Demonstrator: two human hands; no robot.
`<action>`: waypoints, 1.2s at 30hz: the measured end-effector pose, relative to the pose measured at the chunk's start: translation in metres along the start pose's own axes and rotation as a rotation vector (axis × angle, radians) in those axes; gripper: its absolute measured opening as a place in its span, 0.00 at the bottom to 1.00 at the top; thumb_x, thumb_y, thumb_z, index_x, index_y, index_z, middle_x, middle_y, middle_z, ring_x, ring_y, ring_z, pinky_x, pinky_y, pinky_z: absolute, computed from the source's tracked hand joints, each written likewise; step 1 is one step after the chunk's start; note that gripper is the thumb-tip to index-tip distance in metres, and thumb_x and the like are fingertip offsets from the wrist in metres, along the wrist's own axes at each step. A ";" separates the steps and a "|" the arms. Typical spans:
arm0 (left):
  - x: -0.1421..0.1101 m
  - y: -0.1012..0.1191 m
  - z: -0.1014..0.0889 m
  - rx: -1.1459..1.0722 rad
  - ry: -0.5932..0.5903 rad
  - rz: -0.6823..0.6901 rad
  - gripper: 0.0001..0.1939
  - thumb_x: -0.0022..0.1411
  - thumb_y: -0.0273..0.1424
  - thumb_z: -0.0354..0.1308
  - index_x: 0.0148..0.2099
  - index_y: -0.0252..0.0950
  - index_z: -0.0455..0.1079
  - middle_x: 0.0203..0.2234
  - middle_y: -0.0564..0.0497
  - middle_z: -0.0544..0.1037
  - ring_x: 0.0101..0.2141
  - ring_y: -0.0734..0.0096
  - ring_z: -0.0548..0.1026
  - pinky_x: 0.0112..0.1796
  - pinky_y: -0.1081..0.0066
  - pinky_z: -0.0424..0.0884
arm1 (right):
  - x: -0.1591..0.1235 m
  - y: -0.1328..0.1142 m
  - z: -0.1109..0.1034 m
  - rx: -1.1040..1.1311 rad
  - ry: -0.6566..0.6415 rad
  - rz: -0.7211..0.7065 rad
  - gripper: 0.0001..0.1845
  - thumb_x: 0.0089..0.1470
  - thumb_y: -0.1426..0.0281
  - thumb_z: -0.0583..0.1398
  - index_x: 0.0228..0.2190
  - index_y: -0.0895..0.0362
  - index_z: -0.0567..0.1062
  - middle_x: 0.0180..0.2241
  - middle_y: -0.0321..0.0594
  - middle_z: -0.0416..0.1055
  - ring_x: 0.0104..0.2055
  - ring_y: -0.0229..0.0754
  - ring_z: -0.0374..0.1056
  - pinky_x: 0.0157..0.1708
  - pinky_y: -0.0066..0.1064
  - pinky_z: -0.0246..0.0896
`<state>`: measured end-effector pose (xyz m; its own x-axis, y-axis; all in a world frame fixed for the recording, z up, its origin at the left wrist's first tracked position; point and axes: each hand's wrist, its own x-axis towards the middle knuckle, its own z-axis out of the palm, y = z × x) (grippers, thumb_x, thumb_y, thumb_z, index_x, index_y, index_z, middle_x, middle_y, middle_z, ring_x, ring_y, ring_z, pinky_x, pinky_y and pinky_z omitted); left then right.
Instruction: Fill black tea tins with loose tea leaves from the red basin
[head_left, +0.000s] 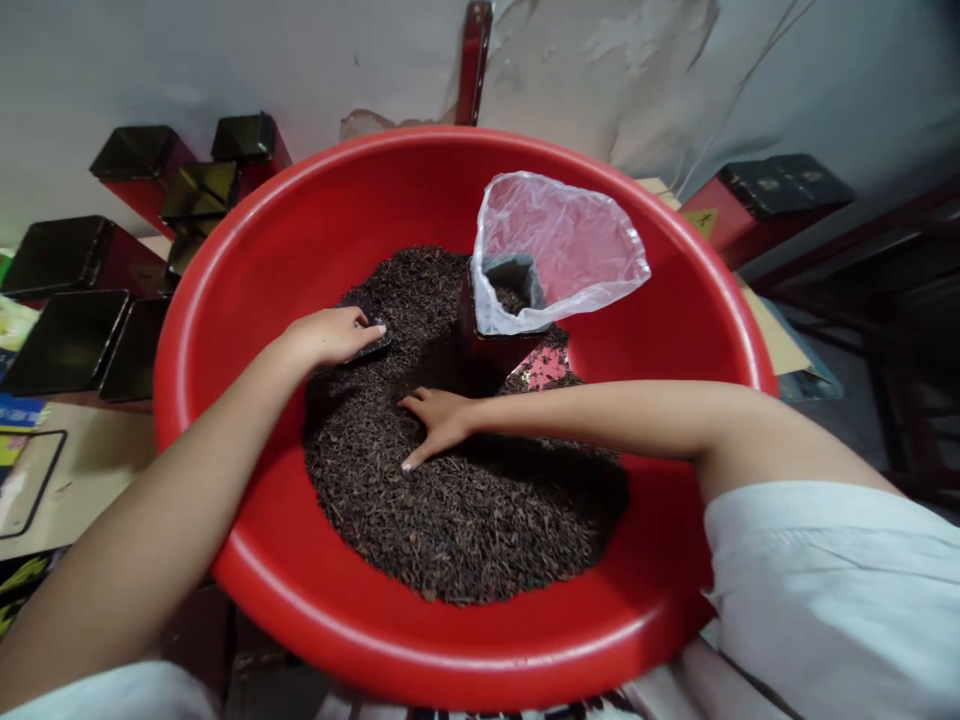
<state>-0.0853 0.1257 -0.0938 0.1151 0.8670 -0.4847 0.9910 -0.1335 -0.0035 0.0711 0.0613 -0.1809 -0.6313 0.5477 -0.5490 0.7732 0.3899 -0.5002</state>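
Note:
A heap of dark, loose tea leaves (pixel 465 530) covers the floor of a big red basin (pixel 480 665). On the left of the heap, my left hand (pixel 334 335) is closed around a dark, flat-edged object (pixel 379 345), partly hidden under the fingers. My right hand (pixel 439 425) presses into the leaves near the middle, its fingers spread. Just beyond it, a square tin (pixel 499 350) stands upright among the leaves. A clear plastic bag (pixel 577 240) lines the tin and flares out to the right, with dark leaves visible inside.
Several black-and-red tins (pixel 64 255) crowd the left side, some with their mouths showing. Beyond the basin's right rim are more red tins (pixel 757 200) with dark tops. A wall (pixel 600 80) with peeling paint rises behind. Cardboard (pixel 90 460) lies at the left.

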 end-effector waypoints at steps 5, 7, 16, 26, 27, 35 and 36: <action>0.010 -0.005 0.008 -0.015 -0.020 0.049 0.28 0.63 0.47 0.42 0.56 0.35 0.66 0.52 0.43 0.73 0.50 0.56 0.72 0.48 0.66 0.68 | -0.026 -0.009 0.004 0.107 0.113 -0.055 0.43 0.43 0.56 0.64 0.56 0.65 0.64 0.52 0.58 0.67 0.53 0.59 0.66 0.54 0.43 0.60; 0.011 -0.006 0.010 -0.016 -0.030 0.043 0.28 0.63 0.47 0.42 0.56 0.36 0.66 0.52 0.43 0.73 0.50 0.56 0.73 0.48 0.66 0.67 | -0.036 -0.011 0.001 0.187 0.138 -0.044 0.40 0.43 0.60 0.64 0.55 0.64 0.65 0.51 0.56 0.69 0.53 0.56 0.67 0.53 0.41 0.61; 0.009 -0.008 0.011 -0.025 -0.019 0.037 0.30 0.62 0.49 0.41 0.57 0.36 0.64 0.53 0.43 0.72 0.51 0.54 0.72 0.49 0.64 0.67 | -0.115 -0.022 -0.065 0.489 0.246 -0.152 0.13 0.44 0.68 0.63 0.34 0.59 0.73 0.34 0.37 0.73 0.37 0.39 0.69 0.38 0.29 0.64; 0.005 -0.003 0.014 -0.014 -0.063 0.046 0.31 0.62 0.50 0.40 0.57 0.35 0.63 0.54 0.41 0.71 0.52 0.53 0.70 0.52 0.63 0.65 | -0.177 -0.019 -0.126 0.826 0.666 -0.198 0.03 0.42 0.76 0.61 0.23 0.56 0.72 0.24 0.31 0.71 0.25 0.33 0.67 0.27 0.23 0.64; 0.006 -0.004 0.014 -0.009 -0.067 0.045 0.31 0.63 0.50 0.40 0.57 0.35 0.63 0.54 0.41 0.71 0.52 0.54 0.70 0.52 0.63 0.65 | -0.175 -0.017 -0.133 0.828 0.710 -0.202 0.04 0.42 0.77 0.59 0.21 0.56 0.71 0.22 0.32 0.69 0.24 0.32 0.66 0.26 0.23 0.64; 0.009 -0.005 0.013 0.022 -0.075 0.055 0.31 0.62 0.48 0.39 0.56 0.33 0.64 0.54 0.41 0.70 0.53 0.56 0.70 0.51 0.66 0.65 | -0.133 0.010 -0.166 0.048 0.829 0.069 0.08 0.45 0.69 0.60 0.32 0.56 0.72 0.36 0.40 0.73 0.39 0.45 0.69 0.37 0.34 0.66; 0.009 -0.006 0.013 0.023 -0.073 0.053 0.31 0.62 0.49 0.39 0.56 0.33 0.64 0.54 0.42 0.71 0.53 0.56 0.70 0.51 0.66 0.65 | -0.127 0.012 -0.167 -0.059 0.830 0.081 0.10 0.45 0.69 0.60 0.34 0.56 0.72 0.38 0.41 0.74 0.42 0.46 0.69 0.40 0.35 0.66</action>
<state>-0.0908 0.1283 -0.1099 0.1610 0.8214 -0.5471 0.9818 -0.1897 0.0042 0.1705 0.1201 -0.0051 -0.3422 0.9341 0.1012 0.8307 0.3511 -0.4321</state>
